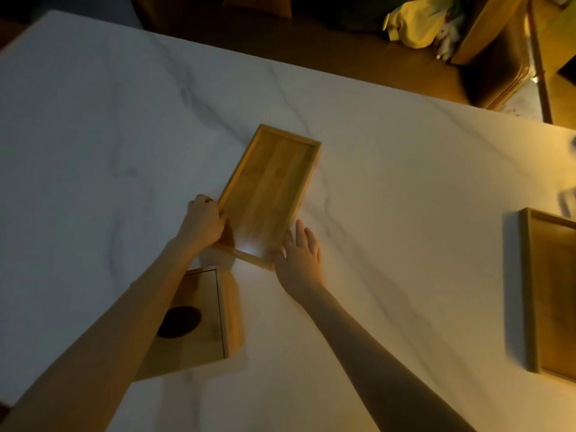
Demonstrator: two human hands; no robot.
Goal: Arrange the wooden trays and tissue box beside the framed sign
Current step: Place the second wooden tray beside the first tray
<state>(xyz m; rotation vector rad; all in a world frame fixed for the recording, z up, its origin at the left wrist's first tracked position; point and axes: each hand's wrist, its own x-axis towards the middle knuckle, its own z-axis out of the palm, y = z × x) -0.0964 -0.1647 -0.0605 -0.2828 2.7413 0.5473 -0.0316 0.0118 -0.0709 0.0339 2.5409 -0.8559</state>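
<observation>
No readable text, label or number shows anywhere.

Left hand [204, 221] grips wooden tray [268, 194]; right hand [299, 254] seemingly touching.

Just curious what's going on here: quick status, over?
Left hand gripping near corner of small wooden tray; right hand open against its other corner. Tissue box under left forearm. Second tray far right. Path clear.

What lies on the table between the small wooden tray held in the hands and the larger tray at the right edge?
Nothing: in the head view, only bare marble table separates the small tray from the larger tray.
</observation>
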